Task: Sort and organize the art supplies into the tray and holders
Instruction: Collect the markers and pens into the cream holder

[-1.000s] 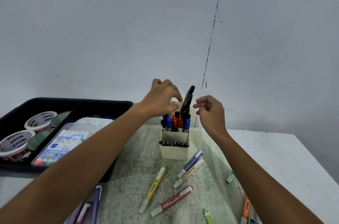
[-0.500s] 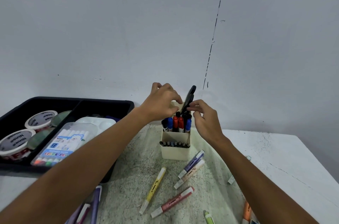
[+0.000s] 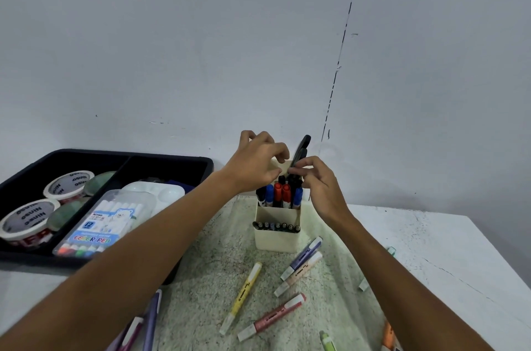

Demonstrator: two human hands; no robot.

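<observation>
A cream pen holder (image 3: pixel 275 238) stands mid-table with several markers (image 3: pixel 277 192) upright in it and black scissors (image 3: pixel 304 144) sticking out at the back. My left hand (image 3: pixel 253 164) curls over the holder's rear rim and grips it. From the other side, my right hand (image 3: pixel 321 184) pinches the scissors low on their handles with its fingertips. Loose highlighters lie in front: yellow (image 3: pixel 244 293), pink (image 3: pixel 273 316), purple (image 3: pixel 304 253) and peach (image 3: pixel 298 273).
A black divided tray (image 3: pixel 161 154) at the left holds tape rolls (image 3: pixel 69 182), a colour pen pack (image 3: pixel 106 224) and a white palette (image 3: pixel 161 190). Purple pens (image 3: pixel 150 319) lie at the lower left. Green (image 3: pixel 327 340) and orange (image 3: pixel 388 333) highlighters lie near the bottom edge. The white table (image 3: pixel 431 250) ends at the right.
My right hand moved left from beside the holder onto the scissors and closed its fingertips on them. My left hand stayed on the holder's rear rim.
</observation>
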